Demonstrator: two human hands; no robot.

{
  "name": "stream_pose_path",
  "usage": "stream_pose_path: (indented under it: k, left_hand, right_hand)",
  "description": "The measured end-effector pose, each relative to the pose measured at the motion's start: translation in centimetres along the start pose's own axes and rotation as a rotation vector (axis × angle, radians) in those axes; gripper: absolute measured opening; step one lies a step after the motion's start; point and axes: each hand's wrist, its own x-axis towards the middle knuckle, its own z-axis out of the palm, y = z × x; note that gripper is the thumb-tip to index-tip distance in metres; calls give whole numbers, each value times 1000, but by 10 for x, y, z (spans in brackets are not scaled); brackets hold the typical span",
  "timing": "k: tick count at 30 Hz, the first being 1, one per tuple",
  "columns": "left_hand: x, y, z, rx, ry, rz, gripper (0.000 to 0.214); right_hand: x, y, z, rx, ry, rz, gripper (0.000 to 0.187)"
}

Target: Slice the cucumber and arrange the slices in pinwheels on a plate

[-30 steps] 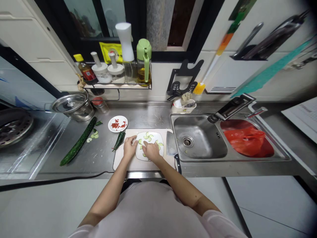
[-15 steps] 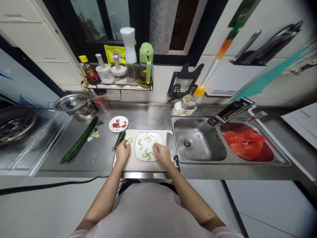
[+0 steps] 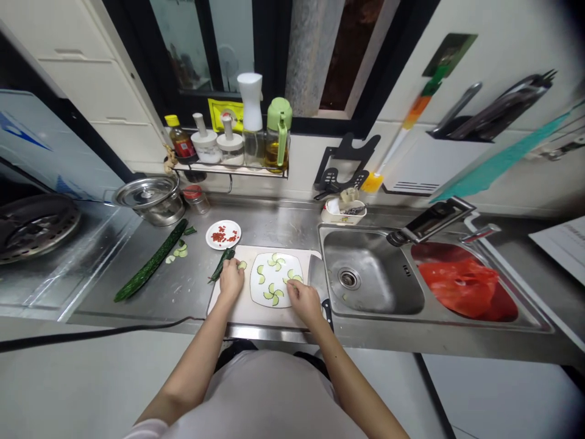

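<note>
Your left hand (image 3: pixel 231 279) rests on the cutting board (image 3: pixel 237 308), fingers curled, touching a loose cucumber slice (image 3: pixel 242 265); can't tell if pinched. Your right hand (image 3: pixel 303 299), nothing held, is at the white plate (image 3: pixel 276 279) edge; plate holds pinwheeled cucumber slices. Small dish (image 3: pixel 223 235) holds chopped red chili, sink basin (image 3: pixel 461 281) a red bag

no legible text, labels or numbers

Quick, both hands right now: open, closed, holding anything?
Left hand: fingers curled at a cucumber slice; whether it grips cannot be told.
Right hand: rests at the white plate edge, holding nothing visible.
</note>
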Motion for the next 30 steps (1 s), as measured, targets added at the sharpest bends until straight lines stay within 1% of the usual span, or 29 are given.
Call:
stream_pose_path:
  k: [2,4,7,9,11,13,15,18,22,24,26,27,28,30]
  left_hand:
    - [-1,2,-1,-42,2,-6,17]
    - [-1,3,-4,-115,3,-41,17]
    - [0,5,-10,-336,2,-98,15]
    - [1,7,-16,-567,-57,-89,16]
    - [1,11,-24,-796,-163,-49,21]
    - [-1,17,-35,-946,-269,5,28]
    - [-6,24,-45,-1000,-343,56,34]
    - [-14,36,-59,-1022,-411,121,38]
    - [-20,46,-65,-1034,-443,154,40]
    - [-22,48,-64,-1049,-434,110,43]
    - [-24,48,-61,-1076,-441,-6,45]
    - [-26,48,-59,-1095,-471,-85,47]
    - [-28,48,-57,-1122,-527,-166,49]
    - [-31,48,-54,-1208,-686,-300,52]
  right_hand:
    - [0,0,0,9,7,-4,34]
    - [0,-1,1,36,8,-12,35]
    - [1,-5,2,91,8,-22,35]
    - [5,-10,1,134,26,-36,34]
    - [10,-17,-3,183,67,-78,32]
    - [18,-27,-8,235,114,-146,30]
    - [26,-37,-13,286,119,-221,28]
    - [36,-51,-16,328,64,-293,27]
    - [43,-60,-12,355,13,-320,17]
    - [43,-61,-11,375,9,-311,14]
    - [43,-60,-10,414,9,-294,13]
    - [43,-59,-11,438,10,-288,13]
    - [42,-58,-11,459,9,-285,13]
    - [42,-56,-13,484,10,-288,14]
